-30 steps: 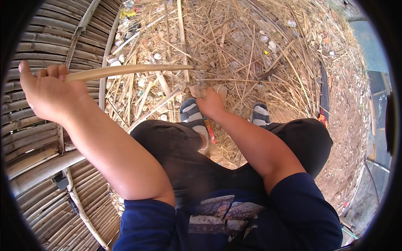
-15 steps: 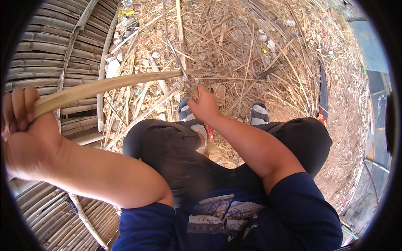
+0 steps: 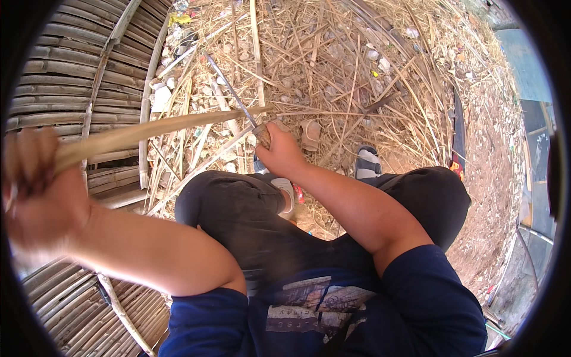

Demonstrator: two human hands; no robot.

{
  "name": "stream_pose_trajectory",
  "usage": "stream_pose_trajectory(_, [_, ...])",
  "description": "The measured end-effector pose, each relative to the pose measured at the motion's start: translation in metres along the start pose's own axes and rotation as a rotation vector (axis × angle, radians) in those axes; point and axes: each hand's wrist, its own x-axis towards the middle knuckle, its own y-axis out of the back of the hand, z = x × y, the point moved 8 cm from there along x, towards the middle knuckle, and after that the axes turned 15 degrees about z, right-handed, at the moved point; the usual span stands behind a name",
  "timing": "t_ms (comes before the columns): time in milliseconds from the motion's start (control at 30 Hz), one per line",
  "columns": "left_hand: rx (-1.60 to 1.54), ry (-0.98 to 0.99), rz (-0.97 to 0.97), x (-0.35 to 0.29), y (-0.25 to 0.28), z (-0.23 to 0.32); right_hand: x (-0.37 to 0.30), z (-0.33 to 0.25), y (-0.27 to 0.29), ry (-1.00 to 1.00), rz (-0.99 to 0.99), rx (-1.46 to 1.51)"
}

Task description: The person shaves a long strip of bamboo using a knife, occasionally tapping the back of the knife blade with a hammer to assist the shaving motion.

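At the left edge my left hand (image 3: pixel 47 190), blurred by motion, is closed round the near end of a long pale bamboo strip (image 3: pixel 160 127). The strip runs right across the view and tapers to a thin far end. My right hand (image 3: pixel 284 153), above the ground between my knees, grips the wooden handle of a long thin-bladed knife (image 3: pixel 230 89). Its blade slants away to the upper left and crosses the strip near the strip's far end. Whether blade and strip touch there, I cannot tell.
Bamboo slat panels (image 3: pixel 65 65) stand along the left side. Split bamboo pieces and shavings (image 3: pixel 333 59) cover the ground ahead, among pale stones. A dark long blade-like object (image 3: pixel 458 128) lies to the right of my knee. My sandalled feet (image 3: pixel 369 162) are below my knees.
The knife's blade has swung to the left, and my right hand has shifted slightly left. The bamboo strip has gone from bowed to nearly straight. My left hand has moved a little.
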Motion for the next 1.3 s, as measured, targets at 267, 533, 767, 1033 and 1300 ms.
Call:
stream_pose_trajectory(267, [-0.102, 0.137, -0.081, 0.01, 0.017, -0.023, -0.002, -0.072, 0.011, 0.17, -0.033, 0.212])
stream_pose_trajectory(533, [-0.251, 0.246, -0.16, 0.019, 0.04, -0.029, 0.009, 0.062, -0.002, -0.134, -0.151, -0.068])
stream_pose_trajectory(767, [-0.173, 0.173, -0.06, 0.017, 0.026, -0.032, 0.009, -0.046, -0.005, 0.046, -0.2, 0.041])
stream_pose_trajectory(1033, [-0.16, 0.12, -0.003, 0.018, 0.036, -0.028, -0.004, -0.001, -0.011, 0.016, -0.137, 0.066])
stream_pose_trajectory(1300, [-0.134, 0.12, -0.007, 0.016, 0.032, -0.031, 0.003, 0.033, -0.003, -0.126, -0.095, -0.11])
